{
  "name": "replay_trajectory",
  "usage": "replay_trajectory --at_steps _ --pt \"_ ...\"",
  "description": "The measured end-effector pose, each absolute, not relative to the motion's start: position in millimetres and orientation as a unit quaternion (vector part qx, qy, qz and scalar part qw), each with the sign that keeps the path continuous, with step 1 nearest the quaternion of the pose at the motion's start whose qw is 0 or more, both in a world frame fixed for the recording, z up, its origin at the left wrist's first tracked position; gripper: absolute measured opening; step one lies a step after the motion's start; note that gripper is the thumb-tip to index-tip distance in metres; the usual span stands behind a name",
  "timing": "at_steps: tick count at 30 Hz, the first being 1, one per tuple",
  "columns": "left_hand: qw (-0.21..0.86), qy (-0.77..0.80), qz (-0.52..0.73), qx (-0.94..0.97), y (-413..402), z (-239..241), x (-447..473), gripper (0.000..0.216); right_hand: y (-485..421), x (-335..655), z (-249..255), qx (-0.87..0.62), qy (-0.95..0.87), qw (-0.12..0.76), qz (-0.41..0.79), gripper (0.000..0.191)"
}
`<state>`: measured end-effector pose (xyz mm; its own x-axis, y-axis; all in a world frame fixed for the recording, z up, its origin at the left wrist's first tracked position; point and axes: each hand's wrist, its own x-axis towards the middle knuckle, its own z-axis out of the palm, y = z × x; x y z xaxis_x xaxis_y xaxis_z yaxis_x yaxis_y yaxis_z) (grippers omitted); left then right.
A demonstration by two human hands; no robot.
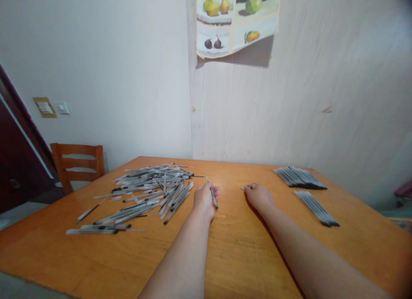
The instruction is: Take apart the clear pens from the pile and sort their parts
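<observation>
My left hand (203, 199) is closed around a pen (213, 198) with a pale barrel and a dark lower end, held over the middle of the table. To its left spreads a loose heap of similar pens and pen parts (154, 183), lying in many directions. My right hand (258, 197) rests low over the table to the right, fingers curled together. A small pale tip (242, 188) pokes out at its fingertips; the rest of that item is hidden by the hand.
On the right lie a wide row of aligned pens (299, 178) and a narrower row (317, 208) nearer me. The wooden table (238, 256) meets a wall with a fruit poster (236, 22). A wooden chair (79, 164) stands at the far left.
</observation>
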<state>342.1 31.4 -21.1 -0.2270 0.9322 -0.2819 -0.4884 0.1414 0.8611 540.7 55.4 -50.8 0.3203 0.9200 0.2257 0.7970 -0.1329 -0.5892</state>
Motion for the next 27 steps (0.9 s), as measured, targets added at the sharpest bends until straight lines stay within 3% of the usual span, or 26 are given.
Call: replay_trajectory --at_steps 10,18,21,27 --pt "0.578 0.48 0.614 0.24 31.8 -23.7 342.1 0.012 54.0 545.8 -51.2 -0.735 -0.582 0.336 0.094 0.036" --pt "0.585 0.456 0.627 0.239 29.2 -15.6 340.8 0.008 50.1 540.0 -39.2 -0.679 -0.538 0.484 0.122 0.033" --pt "0.588 0.419 0.652 0.233 27.9 -11.6 339.5 0.005 42.5 518.6 -29.4 -0.567 -0.55 0.548 0.275 0.026" --pt "0.574 0.377 0.687 0.238 28.4 -8.3 337.3 0.007 23.3 483.3 -29.3 -0.439 -0.562 0.464 0.525 0.033"
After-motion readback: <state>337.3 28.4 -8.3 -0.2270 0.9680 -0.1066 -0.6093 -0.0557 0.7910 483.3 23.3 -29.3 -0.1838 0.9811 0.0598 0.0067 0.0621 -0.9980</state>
